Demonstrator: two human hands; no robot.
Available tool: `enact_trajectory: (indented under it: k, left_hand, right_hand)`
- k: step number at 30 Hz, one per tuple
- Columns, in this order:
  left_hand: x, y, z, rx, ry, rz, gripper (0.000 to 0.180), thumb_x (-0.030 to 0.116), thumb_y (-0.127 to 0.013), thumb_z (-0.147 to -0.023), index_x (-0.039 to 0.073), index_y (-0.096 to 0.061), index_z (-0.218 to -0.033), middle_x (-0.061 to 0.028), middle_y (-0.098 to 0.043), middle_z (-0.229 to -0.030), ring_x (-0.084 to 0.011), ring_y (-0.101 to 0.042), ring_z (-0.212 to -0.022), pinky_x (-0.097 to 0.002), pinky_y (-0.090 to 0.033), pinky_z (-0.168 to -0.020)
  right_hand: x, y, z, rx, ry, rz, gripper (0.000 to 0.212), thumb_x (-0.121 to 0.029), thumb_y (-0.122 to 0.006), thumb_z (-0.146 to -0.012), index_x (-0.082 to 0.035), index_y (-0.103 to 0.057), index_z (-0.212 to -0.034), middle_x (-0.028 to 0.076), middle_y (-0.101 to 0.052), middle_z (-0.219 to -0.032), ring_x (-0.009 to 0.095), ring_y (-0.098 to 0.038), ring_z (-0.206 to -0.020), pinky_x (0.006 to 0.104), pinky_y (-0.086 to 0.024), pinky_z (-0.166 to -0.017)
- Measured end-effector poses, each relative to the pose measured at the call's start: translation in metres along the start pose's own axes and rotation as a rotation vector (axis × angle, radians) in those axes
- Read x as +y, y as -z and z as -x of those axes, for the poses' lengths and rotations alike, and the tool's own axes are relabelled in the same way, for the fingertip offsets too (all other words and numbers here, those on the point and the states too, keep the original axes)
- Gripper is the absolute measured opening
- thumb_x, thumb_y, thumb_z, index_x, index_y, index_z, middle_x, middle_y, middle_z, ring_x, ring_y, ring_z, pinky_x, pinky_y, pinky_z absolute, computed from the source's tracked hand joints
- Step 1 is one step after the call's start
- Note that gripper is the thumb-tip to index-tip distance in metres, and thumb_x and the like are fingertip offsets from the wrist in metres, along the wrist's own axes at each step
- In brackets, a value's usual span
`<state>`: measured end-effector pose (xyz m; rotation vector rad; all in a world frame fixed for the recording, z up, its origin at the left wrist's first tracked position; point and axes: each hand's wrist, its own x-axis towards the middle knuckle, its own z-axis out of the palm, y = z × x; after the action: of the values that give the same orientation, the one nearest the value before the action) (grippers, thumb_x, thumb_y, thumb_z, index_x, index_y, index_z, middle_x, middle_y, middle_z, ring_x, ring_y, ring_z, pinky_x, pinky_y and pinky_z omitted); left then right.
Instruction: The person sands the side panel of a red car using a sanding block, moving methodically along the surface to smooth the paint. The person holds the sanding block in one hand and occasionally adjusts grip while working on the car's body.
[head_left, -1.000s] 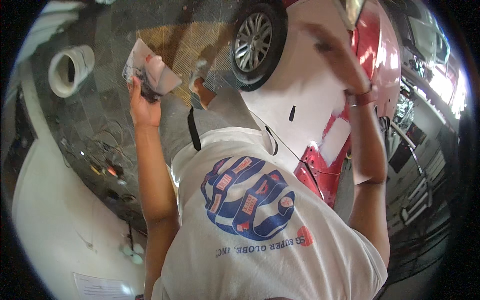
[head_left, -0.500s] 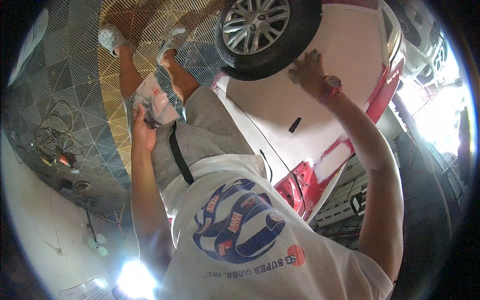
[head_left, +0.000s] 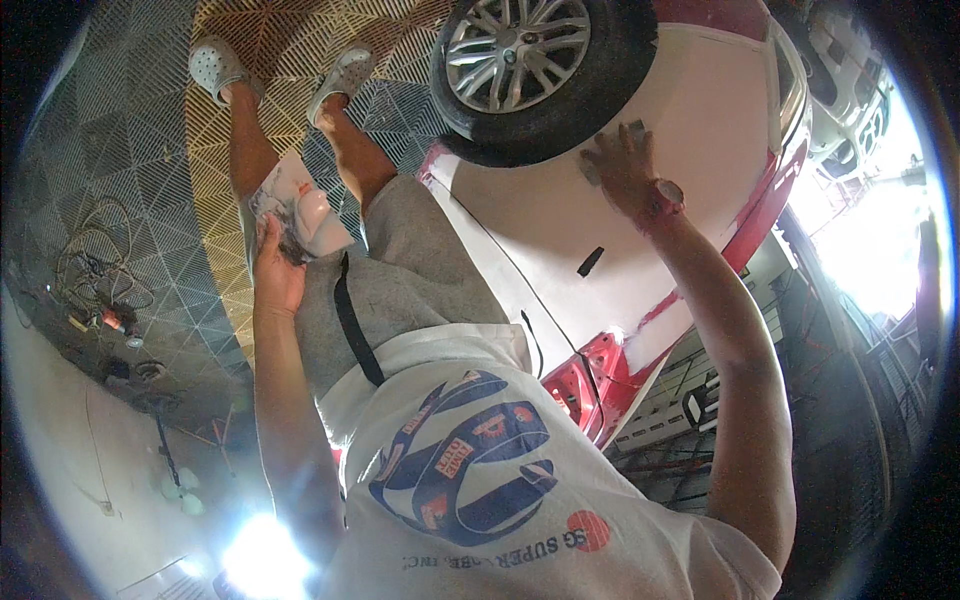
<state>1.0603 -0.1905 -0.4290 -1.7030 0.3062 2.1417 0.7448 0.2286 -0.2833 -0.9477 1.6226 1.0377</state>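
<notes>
My left hand (head_left: 277,268) grips a flat pale board (head_left: 284,185) by its near edge, thumb on top. A glossy pinkish lump of paste (head_left: 314,208) sits on the board beside dark grey smears. On the right, my right hand (head_left: 622,175) is at the whitish car panel (head_left: 530,205), just below the wheel (head_left: 518,55). Its fingers are spread over a thin grey flat piece (head_left: 590,174), which is partly hidden beneath them. A watch with a red strap (head_left: 661,200) is on that wrist.
The car has red painted edges (head_left: 738,238) around the whitish area. A small black piece (head_left: 591,261) shows on the panel. Coiled cables (head_left: 95,265) lie on the floor tiles at left. A bright lamp (head_left: 265,557) shines at lower left. Another vehicle (head_left: 848,75) stands at upper right.
My right hand has slid a little down the panel, toward me, with the grey piece showing more. My left hand still holds the board, now slightly further left. The whole view has shifted slightly.
</notes>
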Motion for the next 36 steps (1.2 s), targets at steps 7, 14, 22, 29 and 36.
enact_trajectory:
  k: [7, 14, 22, 29, 36]
  left_hand:
    - [-0.006, 0.009, 0.001, 0.028, -0.021, 0.009, 0.075, 0.047, -0.063, -0.104, 0.012, -0.031, -0.162, -0.0066, -0.039, -0.164, -0.0261, -0.037, -0.151, -0.05, -0.029, -0.123]
    - [-0.007, 0.008, 0.002, 0.044, -0.033, 0.022, 0.075, 0.047, -0.064, -0.103, 0.01, -0.034, -0.161, -0.01, -0.044, -0.16, -0.0309, -0.043, -0.147, -0.0512, -0.035, -0.12]
    - [-0.007, 0.009, 0.002, 0.05, -0.001, 0.07, 0.073, 0.046, -0.063, -0.104, 0.008, -0.035, -0.16, -0.0088, -0.042, -0.162, -0.0283, -0.04, -0.149, -0.0508, -0.033, -0.122]
    - [-0.013, 0.013, 0.0, 0.034, -0.029, 0.053, 0.078, 0.048, -0.064, -0.103, 0.008, -0.032, -0.162, -0.0091, -0.04, -0.163, -0.0282, -0.038, -0.15, -0.051, -0.03, -0.123]
    - [-0.01, 0.009, -0.002, 0.118, -0.017, 0.06, 0.07, 0.045, -0.061, -0.105, 0.009, -0.036, -0.16, -0.0085, -0.046, -0.16, -0.0291, -0.042, -0.147, -0.0508, -0.033, -0.122]
  right_hand:
    - [-0.013, 0.016, -0.024, -0.219, -0.011, 0.008, 0.038, -0.024, -0.055, -0.1, -0.025, -0.064, -0.137, 0.009, -0.047, -0.156, 0.042, -0.038, -0.147, 0.0715, -0.023, -0.116]
    - [-0.01, 0.033, 0.015, -0.263, 0.002, -0.025, 0.038, -0.025, -0.052, -0.103, -0.022, -0.063, -0.14, 0.01, -0.047, -0.156, 0.041, -0.036, -0.149, 0.0742, -0.018, -0.118]
    - [-0.004, 0.016, -0.024, -0.178, -0.024, -0.032, 0.042, -0.042, -0.048, -0.104, -0.024, -0.064, -0.138, 0.011, -0.047, -0.156, 0.041, -0.037, -0.148, 0.0726, -0.02, -0.118]
    - [-0.013, 0.015, -0.025, -0.178, 0.022, 0.045, 0.035, -0.037, -0.05, -0.103, -0.027, -0.068, -0.131, 0.009, -0.055, -0.146, 0.042, -0.042, -0.143, 0.0685, -0.027, -0.116]
    - [0.014, 0.038, 0.021, -0.197, 0.046, 0.049, 0.026, -0.032, -0.057, -0.1, -0.031, -0.072, -0.121, 0.008, -0.059, -0.133, 0.041, -0.043, -0.142, 0.067, -0.032, -0.112]
